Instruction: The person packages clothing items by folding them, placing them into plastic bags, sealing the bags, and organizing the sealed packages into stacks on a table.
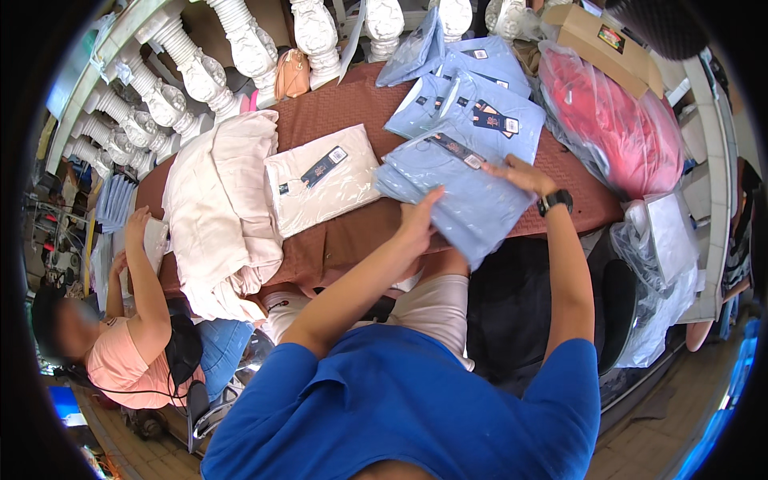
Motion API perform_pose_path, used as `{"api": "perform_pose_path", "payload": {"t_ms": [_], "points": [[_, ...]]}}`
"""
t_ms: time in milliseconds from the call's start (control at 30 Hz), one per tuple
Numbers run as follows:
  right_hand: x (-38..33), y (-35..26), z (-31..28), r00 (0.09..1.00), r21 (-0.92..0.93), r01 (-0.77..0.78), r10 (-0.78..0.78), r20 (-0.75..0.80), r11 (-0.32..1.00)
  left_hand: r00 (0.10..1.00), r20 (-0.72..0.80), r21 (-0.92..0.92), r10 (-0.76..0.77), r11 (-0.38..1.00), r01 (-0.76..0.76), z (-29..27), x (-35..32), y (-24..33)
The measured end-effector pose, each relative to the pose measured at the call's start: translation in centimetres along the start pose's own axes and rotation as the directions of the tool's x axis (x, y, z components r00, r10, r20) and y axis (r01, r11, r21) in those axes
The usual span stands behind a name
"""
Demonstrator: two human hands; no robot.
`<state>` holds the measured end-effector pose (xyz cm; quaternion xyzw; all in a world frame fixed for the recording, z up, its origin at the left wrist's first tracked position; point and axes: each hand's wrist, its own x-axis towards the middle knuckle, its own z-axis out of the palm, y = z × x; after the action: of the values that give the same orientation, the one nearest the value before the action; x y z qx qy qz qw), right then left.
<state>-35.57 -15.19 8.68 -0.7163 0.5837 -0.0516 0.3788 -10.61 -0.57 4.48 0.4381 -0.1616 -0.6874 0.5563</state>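
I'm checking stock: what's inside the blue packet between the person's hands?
The plastic packet shows folded light-blue fabric, with a dark tag near its far edge; inner layers and underside are covered.

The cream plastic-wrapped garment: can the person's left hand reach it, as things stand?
Probably yes: only brown tablecloth shows between the left hand and the cream plastic-wrapped garment. That hand holds a blue plastic-wrapped garment, though, so it may first need to let go.

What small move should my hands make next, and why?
Perhaps lay the bagged blue garment on the other blue packages: your left hand grips its edge, your right hand touches it, its near corner appears past the brown tablecloth, with those packages just beyond.
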Motion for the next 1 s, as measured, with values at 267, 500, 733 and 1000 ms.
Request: {"api": "perform_pose_path", "payload": {"t_ms": [267, 500, 733, 1000], "points": [[-5.0, -5.0, 8.1, 0.984, 0.059, 0.111, -0.101, -0.145, 0.992, 0.989, 0.009, 0.168, 0.147, 0.975, -0.146, -5.1, -1.5, 3.0], [-4.9, -5.0, 8.7, 0.999, 0.548, 0.054, -0.040, -0.037, 0.835, 0.999, 0.020, 0.264, 0.040, 0.964, -0.044, -6.2, -1.8, 4.1], [-6.0, -5.0, 8.9, 0.986, 0.754, -0.143, 0.021, 0.168, 0.641, 0.996, -0.004, 0.299, 0.090, 0.951, -0.085, -6.1, -1.5, 3.8], [-6.1, -5.0, 9.4, 0.999, 0.707, -0.029, 0.002, 0.040, 0.707, 0.983, 0.079, 0.239, 0.168, 0.954, -0.182, -7.6, -0.2, 2.6]]}}
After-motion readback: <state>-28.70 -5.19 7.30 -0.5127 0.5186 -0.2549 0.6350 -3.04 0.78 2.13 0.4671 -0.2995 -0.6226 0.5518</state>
